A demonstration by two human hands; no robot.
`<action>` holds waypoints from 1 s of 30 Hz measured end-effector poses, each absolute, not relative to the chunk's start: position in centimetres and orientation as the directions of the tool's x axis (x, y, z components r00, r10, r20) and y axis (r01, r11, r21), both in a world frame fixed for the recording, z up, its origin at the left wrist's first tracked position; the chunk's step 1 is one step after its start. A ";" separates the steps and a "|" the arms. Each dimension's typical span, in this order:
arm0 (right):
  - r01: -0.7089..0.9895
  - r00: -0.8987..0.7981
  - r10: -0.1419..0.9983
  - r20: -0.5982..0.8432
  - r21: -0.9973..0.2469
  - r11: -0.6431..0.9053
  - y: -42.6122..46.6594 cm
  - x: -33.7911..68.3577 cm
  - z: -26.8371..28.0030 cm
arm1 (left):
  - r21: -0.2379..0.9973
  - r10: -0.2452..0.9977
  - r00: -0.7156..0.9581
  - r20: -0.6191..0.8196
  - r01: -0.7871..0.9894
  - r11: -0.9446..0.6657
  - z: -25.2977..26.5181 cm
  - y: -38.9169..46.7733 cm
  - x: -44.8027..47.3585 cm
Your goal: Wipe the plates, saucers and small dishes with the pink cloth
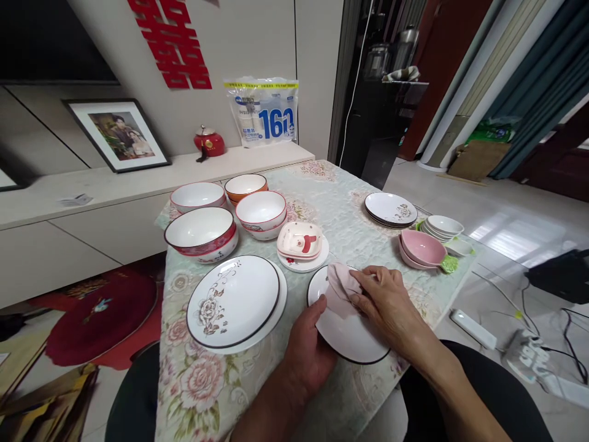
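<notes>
A white plate [348, 334] with a dark rim is tilted over the near part of the table. My left hand [310, 350] grips its left edge, thumb on top and fingers underneath. In my right hand [384, 301] is a pale pink cloth [341, 281], pinched and pressed on the plate's upper face. Just beyond lie small square dishes [299, 240] with a red scarf print, stacked on a small round plate [317, 261]. To the left, a large flower-patterned plate [243, 301] rests on another white plate [281, 307].
Stacked bowls [200, 228] stand at the table's back left. On the right are a stack of plates [391, 209], pink bowls [423, 247] and small white bowls [444, 226]. A floral cloth [197, 387] covers the table. A power strip [473, 328] lies on the floor.
</notes>
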State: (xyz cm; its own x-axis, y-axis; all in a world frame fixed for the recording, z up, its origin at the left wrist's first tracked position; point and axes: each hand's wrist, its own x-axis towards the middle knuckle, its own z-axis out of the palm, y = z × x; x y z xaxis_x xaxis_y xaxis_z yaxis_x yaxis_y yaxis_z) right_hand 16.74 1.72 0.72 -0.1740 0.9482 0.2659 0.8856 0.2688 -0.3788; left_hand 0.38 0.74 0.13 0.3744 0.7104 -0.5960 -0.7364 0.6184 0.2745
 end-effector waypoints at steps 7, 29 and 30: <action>0.916 -0.133 0.959 0.248 -0.339 0.215 2.7 15.0 -0.4 | 0.296 0.711 0.361 -0.603 -0.727 0.620 -0.2 0.4 0.6; 0.865 -0.185 0.969 0.166 -0.440 0.241 2.9 13.6 1.3 | 0.247 0.758 0.439 -0.482 -0.762 0.599 -0.5 0.4 0.5; 0.815 -0.261 0.952 0.159 -0.493 0.306 2.7 13.4 1.5 | 0.239 0.761 0.450 -0.468 -0.764 0.599 -0.5 0.5 0.5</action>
State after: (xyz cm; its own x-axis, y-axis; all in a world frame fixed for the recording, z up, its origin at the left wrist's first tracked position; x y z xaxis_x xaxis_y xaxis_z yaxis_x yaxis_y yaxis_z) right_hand 13.39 2.70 1.51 -0.2606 0.9522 0.1594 0.8148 0.3055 -0.4927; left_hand 0.49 0.50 -0.53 0.4497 0.7610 -0.4675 -0.7643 0.5988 0.2393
